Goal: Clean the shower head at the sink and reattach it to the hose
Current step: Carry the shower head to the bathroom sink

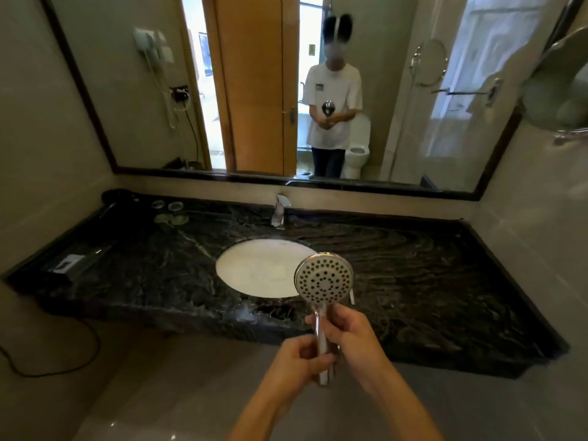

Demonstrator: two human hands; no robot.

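A chrome shower head stands upright in front of me, its round nozzle face turned toward me, just over the front edge of the counter. My right hand grips the upper part of its handle. My left hand holds the lower part of the handle from the left. Behind it lies the white oval sink, with a chrome faucet at its back. No hose is in view.
The sink is set in a black marble counter. Small glasses and a dark tray sit at its left. A large mirror hangs above. A round shaving mirror juts out at the right wall. A black cable lies on the floor at the left.
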